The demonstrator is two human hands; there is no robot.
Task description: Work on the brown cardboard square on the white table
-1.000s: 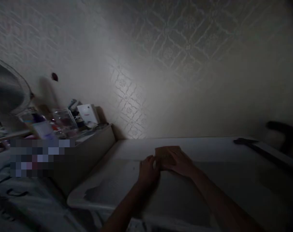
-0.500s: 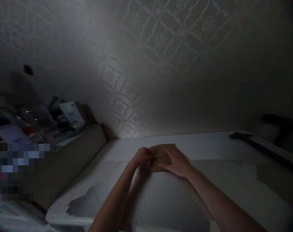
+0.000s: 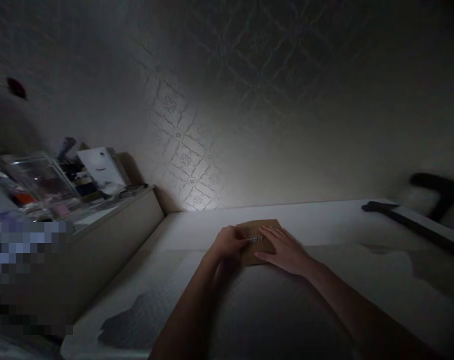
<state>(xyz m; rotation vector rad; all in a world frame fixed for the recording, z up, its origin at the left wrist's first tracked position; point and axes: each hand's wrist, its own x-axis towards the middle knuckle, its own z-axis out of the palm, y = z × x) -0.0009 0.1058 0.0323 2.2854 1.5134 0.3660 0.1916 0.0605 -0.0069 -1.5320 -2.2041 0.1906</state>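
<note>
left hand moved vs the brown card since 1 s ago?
Yes. The left hand was beside the near left edge of the brown card; now its fingers lie on the card's top left, by the small pale strip, nearer the wall.

The left hand (image 3: 230,243) has closed in onto the brown card (image 3: 257,242).

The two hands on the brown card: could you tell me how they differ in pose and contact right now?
The left hand is curled at the brown card's left edge, fingers bent toward a small pale row on it; the right hand lies flatter, fingers stretched across the card's right part. The left hand touches only the edge; the right covers more of the card. Both rest over the white surface.
</note>
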